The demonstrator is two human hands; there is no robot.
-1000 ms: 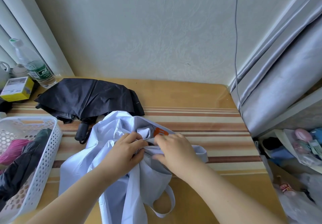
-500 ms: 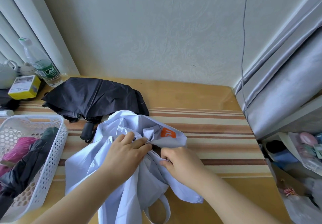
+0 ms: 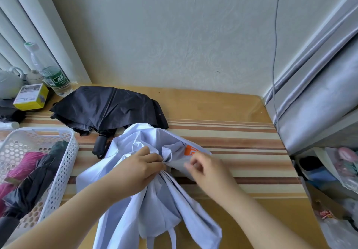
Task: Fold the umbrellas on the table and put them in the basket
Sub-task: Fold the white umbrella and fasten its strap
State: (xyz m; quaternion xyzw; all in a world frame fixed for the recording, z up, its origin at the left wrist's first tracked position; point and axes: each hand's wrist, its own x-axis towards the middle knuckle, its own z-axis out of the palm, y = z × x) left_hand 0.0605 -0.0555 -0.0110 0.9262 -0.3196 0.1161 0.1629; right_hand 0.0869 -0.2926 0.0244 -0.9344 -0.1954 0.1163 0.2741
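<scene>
Gathered canopy folds of the pale umbrella (image 3: pixel 155 194) are clasped by the left hand (image 3: pixel 139 171) at frame centre, fingers curled round the bunched cloth. A panel edge beside the orange logo (image 3: pixel 190 150) appears to be pinched by the right hand (image 3: pixel 205 169), though the contact itself is blurred. This umbrella is spread loosely on the table (image 3: pixel 222 132), from centre to the bottom edge, its strap (image 3: pixel 172 237) hanging unfastened at the lower middle.

Progress is judged as partial. In the basket (image 3: pixel 64 163) at the left edge, a pink umbrella (image 3: pixel 21 169) and dark folded ones (image 3: pixel 38 182) are already lodged. The pale umbrella remains to be pleated, wrapped and strapped. A black umbrella (image 3: pixel 108 109) is seen untidied at upper centre-left, its handle (image 3: pixel 99 144) pointing toward the basket and its canopy overlapped by the pale cloth.

Along the upper left, a bottle (image 3: pixel 50 72), a yellow box (image 3: pixel 31 96) and a teapot (image 3: pixel 9 82) are set against the wall. No obstruction is seen between the hands and the basket; room inside it is limited by its present contents.
</scene>
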